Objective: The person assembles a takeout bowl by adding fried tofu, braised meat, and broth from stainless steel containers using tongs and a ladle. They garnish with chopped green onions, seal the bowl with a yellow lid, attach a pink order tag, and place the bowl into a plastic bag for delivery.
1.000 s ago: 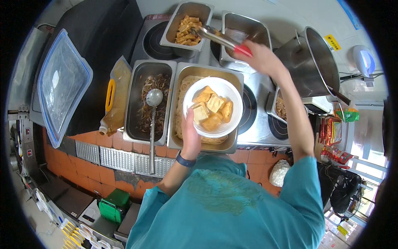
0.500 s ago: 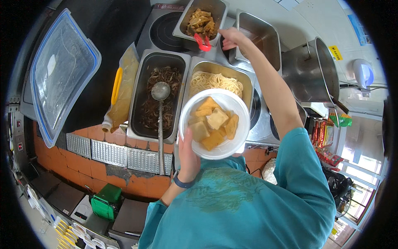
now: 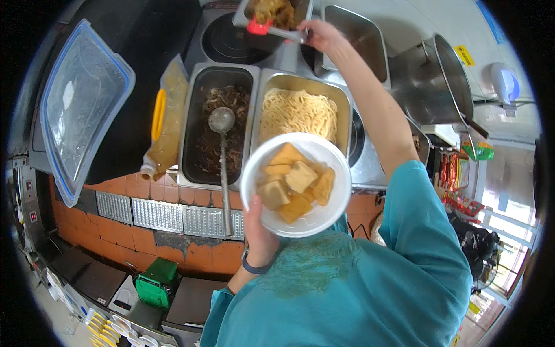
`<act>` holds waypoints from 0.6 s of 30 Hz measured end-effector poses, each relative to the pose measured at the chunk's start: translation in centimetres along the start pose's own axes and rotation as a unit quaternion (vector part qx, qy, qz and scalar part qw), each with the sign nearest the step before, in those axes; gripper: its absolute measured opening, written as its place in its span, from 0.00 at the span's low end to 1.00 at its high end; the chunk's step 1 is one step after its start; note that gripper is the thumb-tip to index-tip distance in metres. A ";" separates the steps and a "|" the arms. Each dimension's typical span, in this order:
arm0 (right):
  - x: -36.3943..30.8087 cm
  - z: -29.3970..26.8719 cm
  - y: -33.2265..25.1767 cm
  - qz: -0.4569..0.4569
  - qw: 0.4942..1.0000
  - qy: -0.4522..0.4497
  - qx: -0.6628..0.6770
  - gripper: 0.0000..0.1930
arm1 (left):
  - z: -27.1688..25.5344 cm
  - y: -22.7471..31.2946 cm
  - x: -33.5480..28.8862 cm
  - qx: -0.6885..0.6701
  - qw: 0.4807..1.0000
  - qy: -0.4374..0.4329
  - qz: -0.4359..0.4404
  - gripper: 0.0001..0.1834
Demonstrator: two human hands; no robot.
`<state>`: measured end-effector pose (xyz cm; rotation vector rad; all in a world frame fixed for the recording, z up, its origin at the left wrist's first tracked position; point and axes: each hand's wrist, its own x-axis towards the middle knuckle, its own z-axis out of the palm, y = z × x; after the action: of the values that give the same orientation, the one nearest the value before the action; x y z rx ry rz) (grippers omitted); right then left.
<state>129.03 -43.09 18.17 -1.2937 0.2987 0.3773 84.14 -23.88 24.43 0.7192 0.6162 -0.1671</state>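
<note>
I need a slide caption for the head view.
Left hand holds round white bowl of golden chunks near rectangular steel pan of pale noodles; right hand at edge of another steel pan.

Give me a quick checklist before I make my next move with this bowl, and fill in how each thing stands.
1. White bowl supported: ok, left hand holds it at its near left side.
2. Golden pieces inside the bowl's rim: ok.
3. Right hand clear of the upper pan: not ok, it is at the pan's near right corner.
4. Right hand's grip there firm: cannot tell, its fingers are partly hidden.
5. Red grip apart from the right hand: ok, it lies at the pan's near left.
6. Ladle resting: ok, scoop in the pan of dark strips, handle over the near edge.
</note>
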 end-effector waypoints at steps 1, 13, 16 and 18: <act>-0.9 -0.6 -1.8 -0.032 0.998 -0.047 -0.039 0.10 | -0.2 0.1 -0.7 0.015 1.000 -0.005 0.025 0.33; -38.2 -15.1 -14.1 -0.126 0.975 -0.008 -0.181 0.16 | -3.1 0.3 -5.8 0.269 0.839 0.153 0.448 0.33; -44.0 -20.7 -11.6 -0.091 0.988 -0.001 -0.123 0.16 | -1.1 -3.1 -7.1 0.064 0.912 0.204 0.350 0.31; -49.1 -24.2 -9.3 -0.067 0.986 0.010 -0.151 0.18 | 0.1 -4.9 -7.9 0.025 0.927 0.181 0.328 0.31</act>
<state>88.70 -73.77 40.81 -1.6059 0.1736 0.3029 76.02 -28.10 26.32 0.9799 0.6888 0.5843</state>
